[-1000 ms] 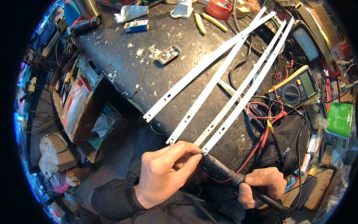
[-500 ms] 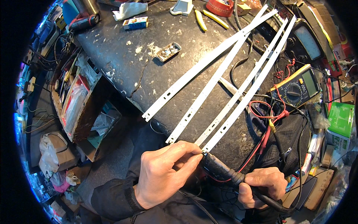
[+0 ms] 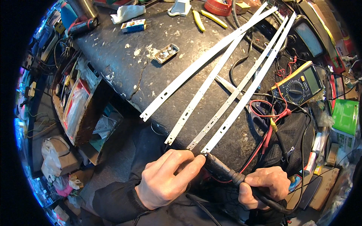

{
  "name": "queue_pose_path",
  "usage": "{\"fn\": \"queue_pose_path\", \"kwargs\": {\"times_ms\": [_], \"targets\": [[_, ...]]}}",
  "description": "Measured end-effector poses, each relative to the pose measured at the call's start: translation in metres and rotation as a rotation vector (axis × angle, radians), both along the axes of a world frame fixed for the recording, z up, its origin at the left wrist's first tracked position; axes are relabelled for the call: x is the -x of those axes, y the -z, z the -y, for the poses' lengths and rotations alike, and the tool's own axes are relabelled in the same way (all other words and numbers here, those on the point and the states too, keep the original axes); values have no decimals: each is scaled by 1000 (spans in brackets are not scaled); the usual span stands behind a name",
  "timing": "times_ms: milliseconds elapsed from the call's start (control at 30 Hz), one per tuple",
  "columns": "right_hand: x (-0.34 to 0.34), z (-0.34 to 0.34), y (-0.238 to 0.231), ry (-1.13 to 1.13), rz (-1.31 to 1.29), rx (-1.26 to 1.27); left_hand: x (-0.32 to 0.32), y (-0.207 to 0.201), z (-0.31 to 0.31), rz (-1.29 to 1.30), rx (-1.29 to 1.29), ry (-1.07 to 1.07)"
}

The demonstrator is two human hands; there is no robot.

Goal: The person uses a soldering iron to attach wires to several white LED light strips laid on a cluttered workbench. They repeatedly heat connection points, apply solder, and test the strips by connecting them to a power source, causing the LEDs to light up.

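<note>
Several long white perforated strips lie across the dark worktop, fanned out. The rightmost strip (image 3: 241, 101) ends at the near edge, where the tip of a black soldering iron (image 3: 222, 168) meets or nearly meets it. My right hand (image 3: 266, 184) is closed round the rear of the iron, its cable running out below. My left hand (image 3: 169, 177) is curled, thumb and forefinger close together beside that same strip end; anything between them is hidden. Left of it lie the narrower strip (image 3: 217, 118) and two other strips, one of them (image 3: 205, 88) crossing the leftmost strip (image 3: 188, 71) at the far end.
A yellow-and-black multimeter (image 3: 298, 88) with red leads stands at the right, by a black mesh bag (image 3: 292, 132). A small tray of solder scraps (image 3: 166, 53), tweezers-like yellow handles (image 3: 198, 20) and a small box (image 3: 134, 26) lie farther off. An open drawer box (image 3: 88, 116) is at left.
The near ends of the strips on the left have shifted slightly left. My left fingertips have dropped a little, uncovering the narrower strip's end. My right hand and the iron stay almost in place.
</note>
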State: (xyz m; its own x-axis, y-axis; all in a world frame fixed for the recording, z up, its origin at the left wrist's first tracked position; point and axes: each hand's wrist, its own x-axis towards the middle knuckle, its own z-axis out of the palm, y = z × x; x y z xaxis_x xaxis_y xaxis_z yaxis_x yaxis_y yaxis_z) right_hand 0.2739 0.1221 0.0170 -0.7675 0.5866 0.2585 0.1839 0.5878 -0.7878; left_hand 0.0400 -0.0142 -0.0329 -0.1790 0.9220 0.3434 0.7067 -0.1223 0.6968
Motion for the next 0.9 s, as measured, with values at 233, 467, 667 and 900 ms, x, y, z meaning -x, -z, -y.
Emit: {"fn": "queue_pose_path", "kwargs": {"times_ms": [233, 467, 667, 900], "targets": [[1, 1, 2, 12, -37, -3, 0, 12, -2, -54, -100, 27], [2, 4, 5, 39, -73, 8, 4, 5, -1, -81, -41, 42], [0, 2, -1, 24, 26, 31, -4, 10, -9, -85, -111, -49], [-1, 3, -4, 45, 52, 72, 2, 9, -6, -70, -106, -11]]}}
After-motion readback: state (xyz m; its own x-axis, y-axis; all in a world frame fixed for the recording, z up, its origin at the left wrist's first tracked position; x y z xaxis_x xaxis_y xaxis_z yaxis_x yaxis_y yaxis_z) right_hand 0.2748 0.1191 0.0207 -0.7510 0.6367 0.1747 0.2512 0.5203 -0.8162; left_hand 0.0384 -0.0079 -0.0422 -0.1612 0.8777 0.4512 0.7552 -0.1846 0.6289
